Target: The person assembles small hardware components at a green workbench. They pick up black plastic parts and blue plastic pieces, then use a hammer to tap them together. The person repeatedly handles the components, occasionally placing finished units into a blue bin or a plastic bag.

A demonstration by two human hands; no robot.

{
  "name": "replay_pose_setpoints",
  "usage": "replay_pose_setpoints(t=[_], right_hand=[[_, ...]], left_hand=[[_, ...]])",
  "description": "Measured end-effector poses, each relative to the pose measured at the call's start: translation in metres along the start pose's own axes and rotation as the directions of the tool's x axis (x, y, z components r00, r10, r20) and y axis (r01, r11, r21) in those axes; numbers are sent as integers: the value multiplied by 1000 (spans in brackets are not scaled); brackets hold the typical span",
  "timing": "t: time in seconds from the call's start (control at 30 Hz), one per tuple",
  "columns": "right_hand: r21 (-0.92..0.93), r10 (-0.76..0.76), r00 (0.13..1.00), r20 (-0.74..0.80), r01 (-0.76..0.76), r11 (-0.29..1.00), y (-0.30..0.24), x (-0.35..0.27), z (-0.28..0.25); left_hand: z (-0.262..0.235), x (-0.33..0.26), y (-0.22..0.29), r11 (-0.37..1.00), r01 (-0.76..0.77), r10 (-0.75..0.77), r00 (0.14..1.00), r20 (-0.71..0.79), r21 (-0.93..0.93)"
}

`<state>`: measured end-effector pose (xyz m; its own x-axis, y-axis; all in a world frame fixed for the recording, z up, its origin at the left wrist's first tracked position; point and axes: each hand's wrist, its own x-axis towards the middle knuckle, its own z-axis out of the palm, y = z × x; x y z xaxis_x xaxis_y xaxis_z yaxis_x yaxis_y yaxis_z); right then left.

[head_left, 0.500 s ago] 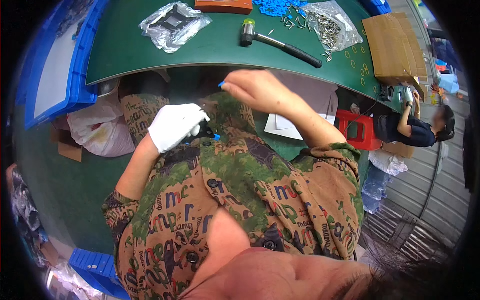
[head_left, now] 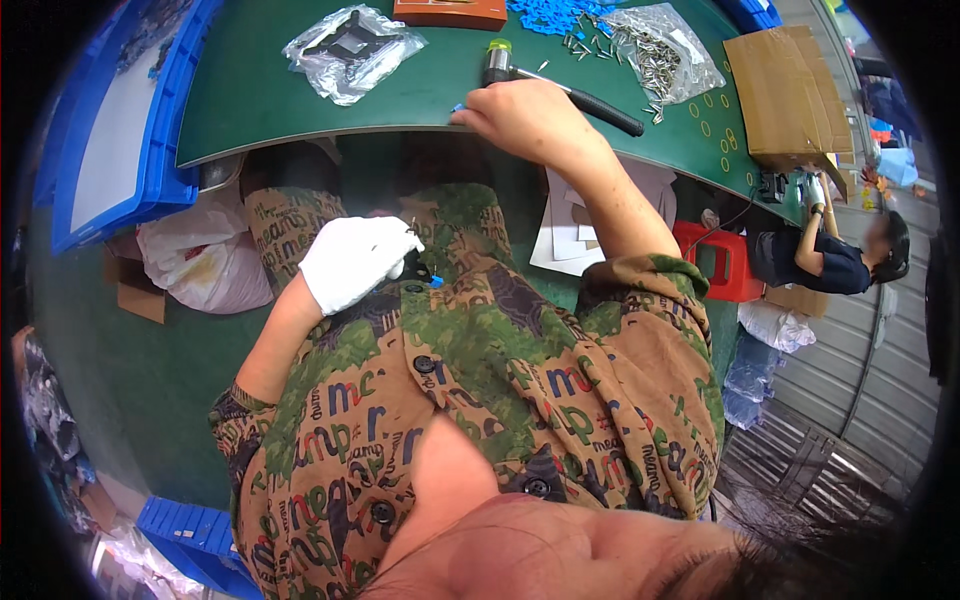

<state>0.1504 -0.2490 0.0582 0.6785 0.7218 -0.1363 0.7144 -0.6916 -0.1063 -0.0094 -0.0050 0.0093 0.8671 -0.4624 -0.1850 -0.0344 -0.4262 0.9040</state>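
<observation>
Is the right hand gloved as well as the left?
No, the right hand shows bare skin, while the left hand wears a white glove.

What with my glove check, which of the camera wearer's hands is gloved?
The left hand, in a white glove; the right hand is bare.

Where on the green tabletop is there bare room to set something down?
Bare green tabletop shows between the blue crate and the plastic-wrapped black part, and between that part and the mallet, with the right hand at its near side. Beyond the mallet it's crowded: blue plastic pieces and a bag of metal pins.
</observation>
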Motion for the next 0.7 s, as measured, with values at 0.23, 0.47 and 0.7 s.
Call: replay_pose_setpoints(t=[0.23, 0.47, 0.7], right_hand=[[325, -472, 812, -344, 574, 752, -46, -30, 37], [270, -431, 743, -512, 616, 740, -52, -32, 75], [308, -225, 711, -667, 537, 786, -68, -37, 106]], left_hand=[[-1, 4, -2, 998, 52, -51, 998, 29, -33], [-3, 5, 1, 977, 154, -148, 988, 50, -150], [0, 5, -2, 939, 202, -195, 979, 53, -279]])
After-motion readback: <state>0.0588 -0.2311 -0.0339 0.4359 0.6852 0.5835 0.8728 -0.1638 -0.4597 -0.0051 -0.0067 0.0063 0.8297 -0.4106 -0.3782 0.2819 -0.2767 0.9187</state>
